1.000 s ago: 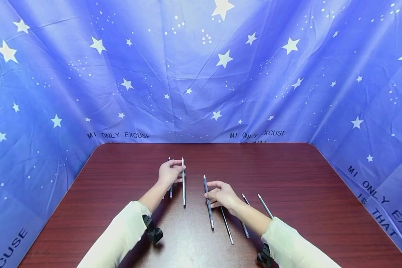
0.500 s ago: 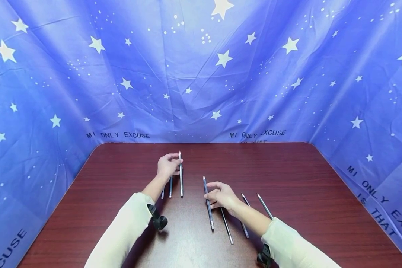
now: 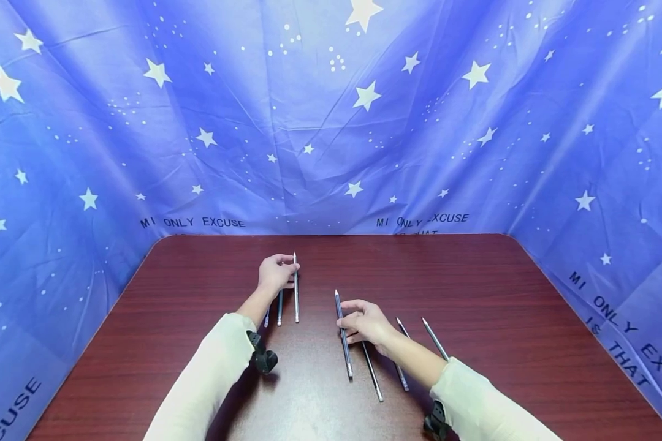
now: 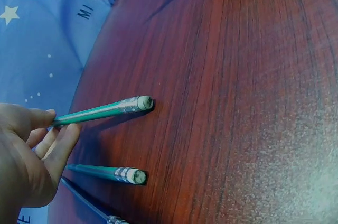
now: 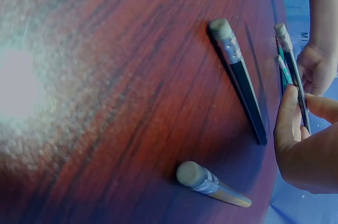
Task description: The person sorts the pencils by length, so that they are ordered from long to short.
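My left hand (image 3: 276, 274) pinches a green pencil (image 4: 97, 113) between thumb and fingers. Its eraser end points toward me, low over the table in the left wrist view. Just left of it lie a second green pencil (image 4: 97, 171) and a dark blue one (image 4: 87, 200), partly hidden by the hand in the head view. My right hand (image 3: 368, 323) holds a dark pencil (image 3: 343, 343) by thumb and fingertips, the sharpened tip pointing away. Below that hand a black pencil (image 5: 244, 84) lies on the table, and another pencil (image 5: 214, 184) shows nearer the wrist.
Under and beyond the right forearm are two pencils, one partly covered (image 3: 401, 375) and one farther right (image 3: 434, 338). The reddish-brown table (image 3: 447, 263) ends at a blue star-patterned curtain (image 3: 309, 92). Small black cameras (image 3: 263, 355) sit on both wrists.
My left hand has moved away from me and slightly left, carrying the green pencil closer to the two lying beside it. The right hand stays in place with its pencil.
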The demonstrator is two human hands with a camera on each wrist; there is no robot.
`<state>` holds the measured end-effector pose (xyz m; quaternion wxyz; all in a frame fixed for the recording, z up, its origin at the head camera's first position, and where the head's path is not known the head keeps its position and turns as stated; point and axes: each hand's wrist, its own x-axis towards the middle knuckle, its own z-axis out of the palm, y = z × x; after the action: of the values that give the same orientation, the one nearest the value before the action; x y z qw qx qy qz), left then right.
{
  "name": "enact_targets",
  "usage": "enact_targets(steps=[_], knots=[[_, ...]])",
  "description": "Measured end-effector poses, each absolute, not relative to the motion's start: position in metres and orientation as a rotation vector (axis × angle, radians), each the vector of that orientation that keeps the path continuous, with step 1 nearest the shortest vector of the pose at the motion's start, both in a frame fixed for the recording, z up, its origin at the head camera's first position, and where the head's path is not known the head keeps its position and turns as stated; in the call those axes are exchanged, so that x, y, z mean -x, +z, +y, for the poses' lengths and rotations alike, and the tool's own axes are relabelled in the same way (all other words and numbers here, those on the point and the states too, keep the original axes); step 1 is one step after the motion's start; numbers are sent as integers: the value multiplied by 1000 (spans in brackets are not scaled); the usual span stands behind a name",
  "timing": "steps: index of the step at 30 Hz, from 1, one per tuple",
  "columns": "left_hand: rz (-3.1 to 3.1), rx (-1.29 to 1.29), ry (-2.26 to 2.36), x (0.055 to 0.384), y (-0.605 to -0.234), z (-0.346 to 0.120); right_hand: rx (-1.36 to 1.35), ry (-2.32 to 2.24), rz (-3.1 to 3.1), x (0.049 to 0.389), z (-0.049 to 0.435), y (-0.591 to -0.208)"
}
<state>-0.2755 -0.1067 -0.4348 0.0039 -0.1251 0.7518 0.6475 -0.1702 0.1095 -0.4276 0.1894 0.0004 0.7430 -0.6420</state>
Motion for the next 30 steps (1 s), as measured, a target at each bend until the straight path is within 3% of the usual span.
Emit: enact_targets(steps=[13,30], knots=[[2541,295,1770,280,-439,-99,-15,-1820,2089,167,109,-424],[2662,366,1523,284,-441,-97,-7,-1843,2070,167,112,-429]])
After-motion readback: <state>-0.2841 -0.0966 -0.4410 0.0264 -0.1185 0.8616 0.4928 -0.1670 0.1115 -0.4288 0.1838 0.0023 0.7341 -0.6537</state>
